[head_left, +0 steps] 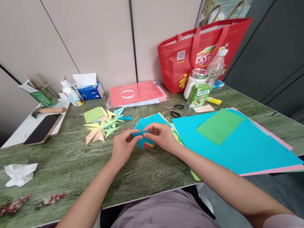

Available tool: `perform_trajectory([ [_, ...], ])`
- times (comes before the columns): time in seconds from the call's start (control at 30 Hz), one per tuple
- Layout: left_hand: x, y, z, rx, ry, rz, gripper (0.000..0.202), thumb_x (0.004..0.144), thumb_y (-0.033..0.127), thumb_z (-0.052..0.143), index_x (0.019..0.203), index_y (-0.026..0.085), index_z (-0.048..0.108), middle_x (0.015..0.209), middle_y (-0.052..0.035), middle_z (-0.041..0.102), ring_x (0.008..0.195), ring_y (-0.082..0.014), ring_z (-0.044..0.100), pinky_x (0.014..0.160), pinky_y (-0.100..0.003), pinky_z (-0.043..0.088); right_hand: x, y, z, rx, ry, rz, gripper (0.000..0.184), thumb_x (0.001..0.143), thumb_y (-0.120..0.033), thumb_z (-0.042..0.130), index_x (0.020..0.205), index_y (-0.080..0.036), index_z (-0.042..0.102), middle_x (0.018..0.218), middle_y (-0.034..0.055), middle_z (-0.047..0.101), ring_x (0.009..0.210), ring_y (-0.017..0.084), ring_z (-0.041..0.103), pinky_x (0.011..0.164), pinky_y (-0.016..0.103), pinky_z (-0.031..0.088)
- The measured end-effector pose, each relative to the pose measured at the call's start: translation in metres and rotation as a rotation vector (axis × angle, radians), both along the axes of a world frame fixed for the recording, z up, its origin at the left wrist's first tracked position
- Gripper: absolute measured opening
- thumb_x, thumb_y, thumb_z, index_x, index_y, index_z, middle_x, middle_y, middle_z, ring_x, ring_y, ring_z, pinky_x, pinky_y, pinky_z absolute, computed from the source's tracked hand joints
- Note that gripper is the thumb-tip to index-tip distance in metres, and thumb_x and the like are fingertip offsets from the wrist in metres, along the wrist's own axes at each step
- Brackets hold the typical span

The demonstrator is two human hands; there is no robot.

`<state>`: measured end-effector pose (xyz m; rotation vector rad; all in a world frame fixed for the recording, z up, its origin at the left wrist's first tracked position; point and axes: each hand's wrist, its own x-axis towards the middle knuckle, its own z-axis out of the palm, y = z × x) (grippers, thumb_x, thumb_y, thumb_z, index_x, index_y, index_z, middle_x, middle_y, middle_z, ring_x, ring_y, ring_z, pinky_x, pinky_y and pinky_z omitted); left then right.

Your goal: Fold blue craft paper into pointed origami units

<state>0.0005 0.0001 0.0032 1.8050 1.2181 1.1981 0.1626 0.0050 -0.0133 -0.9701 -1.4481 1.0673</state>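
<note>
Between my two hands is a small piece of folded blue paper (140, 133), held just above the table. The left hand (123, 146) pinches its left side between thumb and fingers. My right hand (160, 136) grips the right side the same way, fingertips close to the left ones. Directly behind and below lies a small stack of square paper (156, 119), blue on top with other colours at its edges, partly hidden by my hands. To the left of my hands sits a pile of pointed folded paper pieces (105, 126) in yellow, green, peach and blue.
Large blue sheets (215, 158) with a green square (220, 126) on top lie at right. Scissors (175, 109), a green drink carton (199, 95) and a red bag (176, 64) stand behind. Leftward are a phone (43, 129), a hammer (49, 110) and crumpled tissue (20, 174).
</note>
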Motion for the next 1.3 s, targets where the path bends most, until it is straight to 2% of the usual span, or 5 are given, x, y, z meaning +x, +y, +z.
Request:
perform_trajectory([
  [0.5, -0.0046, -0.0029, -0.0026, 0.220, 0.092, -0.009, 0.011, 0.076, 0.024, 0.060, 0.075, 0.022, 0.071, 0.078, -0.0016, 0.073, 0.072, -0.0179, 0.067, 0.073, -0.031, 0.052, 0.0034, -0.0025, 0.0041, 0.262, -0.122, -0.027, 0.013, 0.071, -0.032, 0.067, 0.065, -0.020, 0.065, 0.076, 0.0027, 0.063, 0.074, 0.014, 0.058, 0.060, 0.025, 0.045],
  [0.7, -0.0075, -0.0008, -0.0043, 0.455, 0.189, -0.004, 0.014, 0.080, 0.027, 0.057, 0.082, 0.025, 0.070, 0.084, -0.0020, 0.072, 0.092, -0.0198, 0.064, 0.084, -0.038, 0.050, 0.0015, -0.0028, 0.0101, 0.026, -0.085, 0.024, 0.030, 0.073, -0.041, 0.061, 0.096, -0.022, 0.064, 0.071, 0.0001, 0.059, 0.059, 0.010, 0.055, 0.050, 0.022, 0.046],
  [1.0, -0.0062, -0.0003, 0.0030, 0.577, 0.265, -0.060, 0.012, 0.080, 0.023, 0.058, 0.087, 0.025, 0.068, 0.120, -0.0046, 0.060, 0.120, -0.0214, 0.044, 0.098, -0.046, 0.038, 0.0002, 0.0025, 0.0014, -0.256, 0.286, 0.101, 0.035, 0.057, -0.035, 0.075, 0.085, -0.018, 0.061, 0.081, -0.0008, 0.062, 0.067, 0.011, 0.061, 0.063, 0.027, 0.055],
  [1.17, -0.0025, 0.0006, 0.0018, 0.288, 0.078, 0.019, 0.071, 0.065, 0.033, 0.072, 0.129, 0.023, 0.043, 0.137, -0.0127, 0.041, 0.119, -0.0270, 0.046, 0.093, -0.042, 0.043, -0.0005, 0.0016, 0.0030, -0.116, 0.214, 0.017, 0.041, 0.057, -0.032, 0.074, 0.094, -0.020, 0.058, 0.087, 0.0009, 0.060, 0.071, 0.012, 0.061, 0.066, 0.028, 0.055],
  [1.3, -0.0005, 0.0040, -0.0007, -0.201, -0.268, -0.052, 0.067, 0.064, 0.034, 0.071, 0.124, 0.014, 0.047, 0.114, -0.0152, 0.061, 0.092, -0.0257, 0.064, 0.078, -0.041, 0.053, -0.0008, 0.0013, 0.0030, -0.049, 0.188, -0.017, 0.045, 0.060, -0.033, 0.073, 0.100, -0.021, 0.057, 0.084, 0.0016, 0.060, 0.074, 0.012, 0.061, 0.066, 0.026, 0.054],
])
